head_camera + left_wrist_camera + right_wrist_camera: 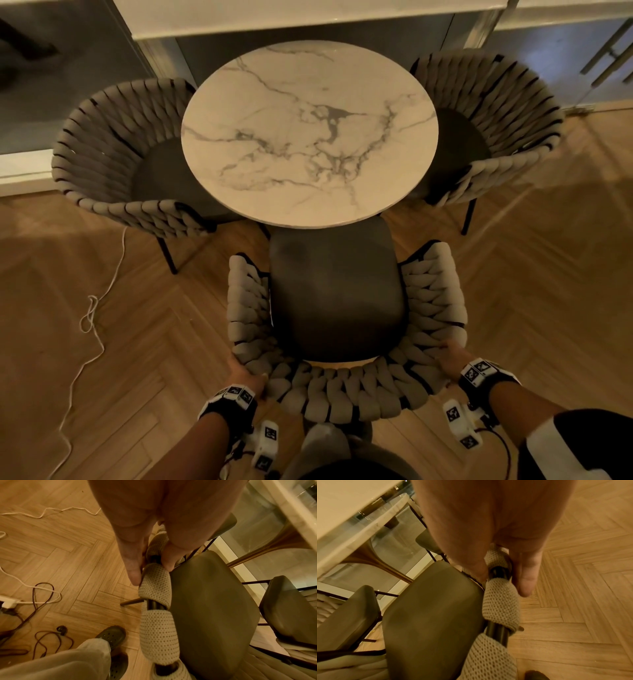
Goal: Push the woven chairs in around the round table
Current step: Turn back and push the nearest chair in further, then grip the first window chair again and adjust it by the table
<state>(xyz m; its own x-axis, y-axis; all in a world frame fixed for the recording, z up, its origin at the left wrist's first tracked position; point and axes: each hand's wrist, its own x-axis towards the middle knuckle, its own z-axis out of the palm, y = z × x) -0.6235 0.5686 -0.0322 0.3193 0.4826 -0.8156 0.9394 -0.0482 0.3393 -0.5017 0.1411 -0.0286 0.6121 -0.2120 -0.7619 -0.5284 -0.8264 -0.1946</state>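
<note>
A round marble-topped table (pixel 308 133) stands in the middle. Two woven chairs sit tucked at its left (pixel 113 154) and right (pixel 493 120). A third woven chair (pixel 342 387) with a dark seat stands in front of me, its seat front just under the table edge. My left hand (pixel 245 375) grips the chair back's left rim; thumb and fingers wrap the woven rim (pixel 154 585) in the left wrist view. My right hand (pixel 452 358) grips the right rim, fingers curled round the woven rim (pixel 500 601).
Herringbone wood floor all round. A white cord (pixel 92 325) trails on the floor at left, with brown cables (pixel 42 601) and a plug nearby. My shoe (pixel 111 635) stands behind the chair. Glass doors and a wall lie beyond the table.
</note>
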